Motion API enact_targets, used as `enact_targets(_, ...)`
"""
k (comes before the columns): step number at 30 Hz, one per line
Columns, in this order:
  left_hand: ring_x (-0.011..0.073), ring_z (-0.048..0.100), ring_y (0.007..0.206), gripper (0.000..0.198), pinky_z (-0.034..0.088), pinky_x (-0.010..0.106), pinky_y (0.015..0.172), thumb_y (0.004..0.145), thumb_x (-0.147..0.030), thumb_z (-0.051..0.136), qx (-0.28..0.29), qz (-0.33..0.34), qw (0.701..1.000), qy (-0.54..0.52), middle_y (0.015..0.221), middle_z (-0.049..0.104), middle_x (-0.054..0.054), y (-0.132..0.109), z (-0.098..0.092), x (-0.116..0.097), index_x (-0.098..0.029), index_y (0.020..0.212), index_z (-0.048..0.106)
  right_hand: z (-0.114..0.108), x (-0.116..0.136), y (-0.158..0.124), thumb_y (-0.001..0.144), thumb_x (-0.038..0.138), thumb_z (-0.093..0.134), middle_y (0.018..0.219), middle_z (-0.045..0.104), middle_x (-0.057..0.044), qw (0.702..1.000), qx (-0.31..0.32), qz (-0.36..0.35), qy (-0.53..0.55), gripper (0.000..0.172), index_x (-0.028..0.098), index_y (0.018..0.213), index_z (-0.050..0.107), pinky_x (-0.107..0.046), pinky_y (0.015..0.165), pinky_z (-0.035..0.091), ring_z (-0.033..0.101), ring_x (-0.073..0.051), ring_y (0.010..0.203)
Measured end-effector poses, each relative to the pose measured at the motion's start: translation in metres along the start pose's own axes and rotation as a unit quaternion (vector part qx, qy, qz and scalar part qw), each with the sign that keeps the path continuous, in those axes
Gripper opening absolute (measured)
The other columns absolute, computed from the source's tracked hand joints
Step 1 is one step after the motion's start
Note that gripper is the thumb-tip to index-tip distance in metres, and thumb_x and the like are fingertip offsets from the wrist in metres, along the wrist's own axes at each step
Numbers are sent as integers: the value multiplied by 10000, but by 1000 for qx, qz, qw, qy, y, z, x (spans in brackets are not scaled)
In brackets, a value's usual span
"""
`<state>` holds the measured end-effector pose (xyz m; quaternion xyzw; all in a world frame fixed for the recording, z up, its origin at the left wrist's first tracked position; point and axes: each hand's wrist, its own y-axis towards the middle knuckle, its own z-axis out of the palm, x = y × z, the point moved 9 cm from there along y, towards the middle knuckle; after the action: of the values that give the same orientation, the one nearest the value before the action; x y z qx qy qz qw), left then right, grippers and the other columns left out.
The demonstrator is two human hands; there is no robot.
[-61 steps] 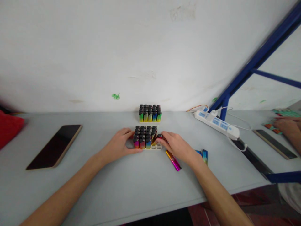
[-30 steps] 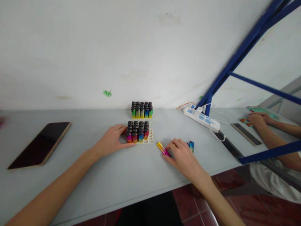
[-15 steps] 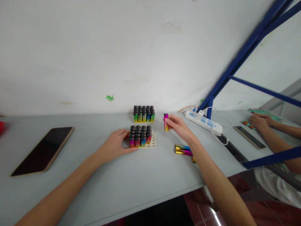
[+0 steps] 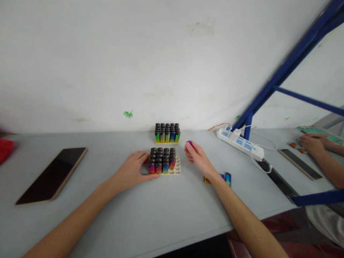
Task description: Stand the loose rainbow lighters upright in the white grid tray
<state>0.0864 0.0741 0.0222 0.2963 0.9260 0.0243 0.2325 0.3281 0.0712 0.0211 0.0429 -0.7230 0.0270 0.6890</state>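
Note:
My left hand grips the left side of a white holed tray, its thumb along the front edge. Lighters with black tops and shiny coloured bodies stand upright in the tray's rows; bare holes show on the right side. To the right, my right hand is closed around a lighter, apart from the tray. Only that lighter's purple end shows; the fingers hide the rest. Behind the tray, a second block of upright lighters stands near the wall. Loose shiny lighters lie partly under my right forearm.
A dark-screened tablet lies at the left, with a red object beyond it. At the right are a white power strip with cables and a blue metal frame. Past the frame, another person's hands rest near a phone.
My right hand has turned and wrapped round the lighter, which stood upright in a fingertip pinch before. My left hand keeps its hold on the tray. The whole view has shifted slightly.

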Motion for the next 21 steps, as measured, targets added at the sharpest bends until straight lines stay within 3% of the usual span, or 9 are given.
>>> enact_targets(6, 375, 706, 1099, 635, 548, 514, 1035, 788, -797, 770, 3, 0, 1000, -9, 1132, 769, 119, 1, -2, 0, -222, 1056, 739, -6, 19, -8, 960, 776, 515, 598, 366, 46, 976, -96, -61, -186, 627, 258, 628, 397, -296, 571, 277, 350, -136, 604)
enact_targets(13, 378, 706, 1122, 638, 549, 510, 1034, 805, -791, 764, 9, -1, 1000, -7, 1158, 770, 127, 1, 0, 1, -220, 1089, 748, -9, 17, -7, 949, 620, 505, 586, 362, 53, 960, -135, -71, -236, 503, 260, 621, 379, -300, 596, 257, 358, -134, 601)
enact_targets(16, 377, 705, 1112, 641, 550, 520, 1033, 806, -794, 762, 8, 1, 1000, -11, 1150, 766, 132, 1, -1, 1, -213, 1076, 745, -5, 18, -7, 1011, 648, 498, 626, 448, 53, 961, -118, -84, -237, 496, 251, 715, 455, -293, 622, 313, 416, -147, 632)
enact_targets(19, 376, 703, 1113, 648, 552, 521, 1034, 800, -800, 764, 5, 3, 1000, -15, 1152, 763, 131, 1, -2, -1, -213, 1072, 741, 4, 27, -10, 1097, 600, 454, 725, 570, 34, 962, -56, -110, -243, 416, 250, 881, 519, -292, 672, 401, 523, -170, 692)
enact_targets(21, 369, 701, 1103, 625, 556, 512, 1024, 797, -789, 771, 3, 4, 1000, -15, 1142, 762, 124, 0, -3, -2, -220, 1054, 739, 10, 41, -16, 1136, 531, 423, 845, 650, -16, 944, -25, -162, -286, 364, 246, 956, 561, -310, 747, 463, 596, -197, 792)
